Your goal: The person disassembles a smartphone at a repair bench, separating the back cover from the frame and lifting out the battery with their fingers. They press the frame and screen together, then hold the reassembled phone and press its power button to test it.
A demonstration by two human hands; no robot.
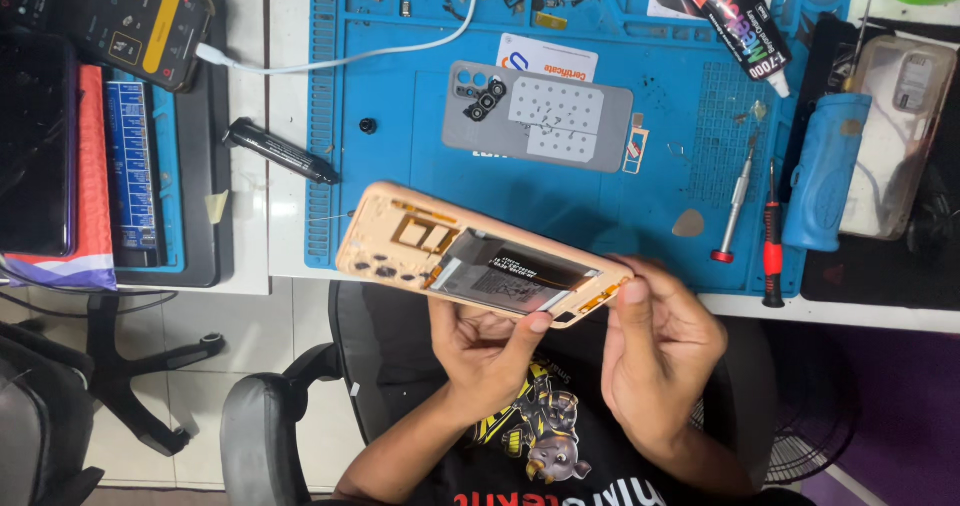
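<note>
A white tabletop [250, 256] carries a large blue silicone repair mat [560, 196] with ridged edges and small compartments along its far side. Above the mat's near edge, over the person's lap, hangs an opened peach-coloured smartphone frame [480, 256] with its back removed, tilted so its camera end points left; a silvery battery with a black label [515, 276] sits in its middle. The left hand [490, 351] supports the frame from beneath, its grip closed on the near long edge with the thumb pressed up against the rim below the battery. The right hand [660, 351] closes its grip on the frame's right end, thumb and fingertips pinching the corner, with little gap left between them. On the mat beyond the phone lies a grey plastic phone back cover [535, 116], inner side up, with a white perforated pad and a black camera piece. To the right rests a light blue cylindrical tool case [825, 166], and near it a black tube of adhesive [735, 21]. A black marker-like pen [280, 151] lies on the tabletop left of the mat. A red-handled screwdriver [772, 241] and a slim silver screwdriver with a red tip cap [735, 201] lie side by side, close to the mat's right edge.
</note>
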